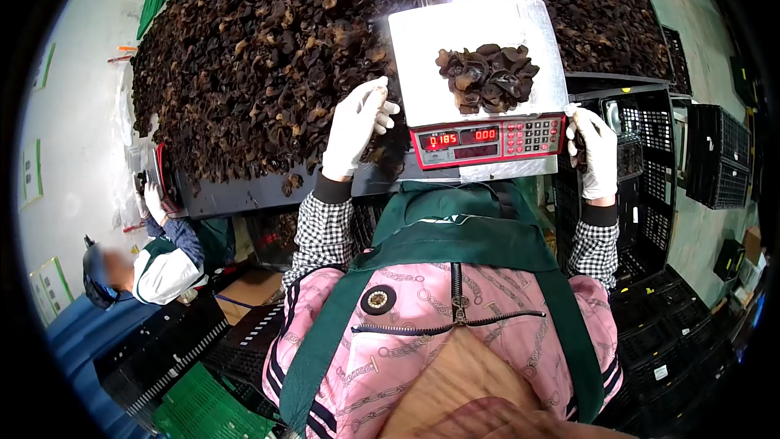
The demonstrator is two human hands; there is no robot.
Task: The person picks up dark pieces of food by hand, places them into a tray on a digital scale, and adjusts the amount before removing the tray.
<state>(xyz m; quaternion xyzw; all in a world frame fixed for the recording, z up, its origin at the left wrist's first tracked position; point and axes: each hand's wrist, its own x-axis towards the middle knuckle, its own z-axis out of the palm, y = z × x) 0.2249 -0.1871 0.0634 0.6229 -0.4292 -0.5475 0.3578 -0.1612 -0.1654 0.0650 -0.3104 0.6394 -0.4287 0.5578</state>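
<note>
A clump of dark brown wood ear mushrooms (pixel 489 78) lies on the bright metal pan of a digital scale (pixel 487 142). Its red display reads 0.185 and 0.00. To the left of the pan is my left hand (pixel 356 128) in a white glove, over the edge of a large mushroom heap (pixel 276 57). Its fingers are slightly bent and apart, with nothing plainly held. My right hand (pixel 595 150), gloved too, is beside the scale's right front corner. Its fingers curl around dark mushroom pieces (pixel 579 151), partly hidden by the glove.
More mushrooms (pixel 605 28) fill a tray behind the scale to the right. Black plastic crates (pixel 650 146) stand right of me, with others stacked beyond. At far left, a co-worker (pixel 166 264) has gloved hands at another scale. A green crate (pixel 207 406) sits lower left.
</note>
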